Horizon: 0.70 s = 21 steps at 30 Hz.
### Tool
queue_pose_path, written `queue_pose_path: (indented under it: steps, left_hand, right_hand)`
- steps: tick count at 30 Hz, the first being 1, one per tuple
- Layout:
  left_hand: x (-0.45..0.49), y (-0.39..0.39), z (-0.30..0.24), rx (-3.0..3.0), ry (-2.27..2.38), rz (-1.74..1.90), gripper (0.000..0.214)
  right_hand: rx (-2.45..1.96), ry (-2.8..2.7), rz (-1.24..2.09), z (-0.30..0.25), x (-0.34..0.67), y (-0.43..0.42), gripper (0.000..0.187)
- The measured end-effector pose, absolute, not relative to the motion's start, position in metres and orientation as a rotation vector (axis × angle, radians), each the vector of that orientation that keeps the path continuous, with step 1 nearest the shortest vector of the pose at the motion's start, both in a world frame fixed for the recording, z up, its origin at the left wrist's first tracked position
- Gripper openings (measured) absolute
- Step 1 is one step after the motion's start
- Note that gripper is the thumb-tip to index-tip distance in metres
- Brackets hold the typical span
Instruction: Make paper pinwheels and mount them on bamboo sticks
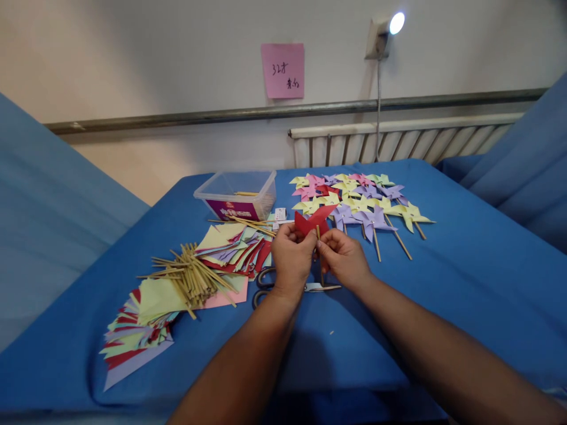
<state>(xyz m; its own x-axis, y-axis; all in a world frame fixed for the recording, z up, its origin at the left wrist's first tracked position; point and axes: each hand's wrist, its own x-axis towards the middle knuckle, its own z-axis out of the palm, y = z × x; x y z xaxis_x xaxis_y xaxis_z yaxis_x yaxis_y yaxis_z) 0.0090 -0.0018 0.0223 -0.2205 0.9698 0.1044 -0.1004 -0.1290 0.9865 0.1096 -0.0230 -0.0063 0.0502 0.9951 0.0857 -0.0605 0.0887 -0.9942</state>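
Note:
Both hands hold a red paper pinwheel [315, 219] with a thin wooden stick [322, 274] hanging down from it, above the blue table. My left hand [292, 254] is closed on the pinwheel's left side, its thumb at the top of the stick. From the right, my right hand [343, 255] pinches the pinwheel and stick near the same spot. The fingertips partly hide where paper and stick meet. Beneath the hands lies a pair of scissors [316, 287], black handles to the left and blades pointing right, partly covered by my left wrist.
Finished pinwheels [372, 221] in several colours lie in rows at the back right. Left are a pile of wooden sticks [195, 277], coloured paper sheets [150, 330] and more paper [234, 248]. A clear plastic box [237, 183] and a small white box [280, 214] stand behind.

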Motion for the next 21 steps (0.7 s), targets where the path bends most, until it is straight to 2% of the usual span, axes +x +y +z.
queue_pose_path:
  steps: [14, 21]
  left_hand:
    - [0.0086, 0.0008, 0.0198, 1.046, 1.192, 1.492, 0.028]
    - [0.0094, -0.0009, 0.0194, 1.047, 1.142, 1.49, 0.026]
  right_hand:
    - [-1.141, -1.177, 1.082, -0.0059, 0.1103, -0.0235, 0.024]
    - [-1.107, -1.168, 1.116, -0.0031, 0.11, -0.0245, 0.027]
